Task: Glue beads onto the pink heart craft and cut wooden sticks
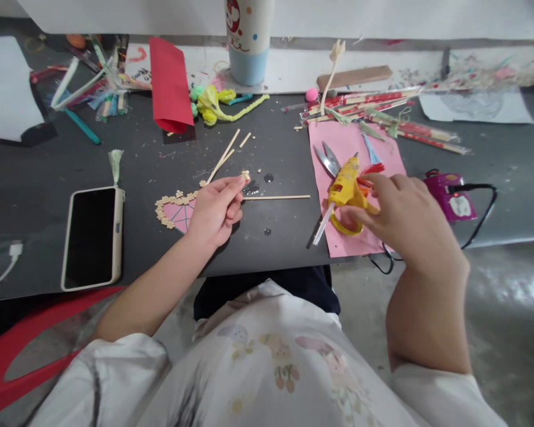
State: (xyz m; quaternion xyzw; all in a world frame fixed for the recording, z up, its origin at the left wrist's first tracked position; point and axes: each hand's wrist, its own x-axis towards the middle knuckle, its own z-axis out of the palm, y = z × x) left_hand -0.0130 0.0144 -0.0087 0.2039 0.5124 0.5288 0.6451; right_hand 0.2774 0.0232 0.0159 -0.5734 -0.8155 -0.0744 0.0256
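Note:
My left hand (218, 209) is closed in a pinch, with a small cluster of pale wooden bits (246, 175) at its fingertips. Partly behind that hand lies a pink heart-shaped piece (180, 216), its edge lined with little wooden flowers. A thin wooden stick (278, 197) rests on the table just right of the fingers. My right hand (400, 207) has its thumb and fingers around the handle of a yellow hot glue gun (345, 181), a clear glue stick poking from its rear. Scissors (328, 159) with yellow handles lie beneath the gun on pink paper (318, 139).
A phone (93, 237) lies at the left. Toward the back are a red paper piece (171, 83), a tumbler (249, 44), yellow yarn (213, 104) and wrapped stick bundles (360, 104). A purple box (451, 198) with a black cord sits at the right. Short sticks (225, 155) lie mid-table.

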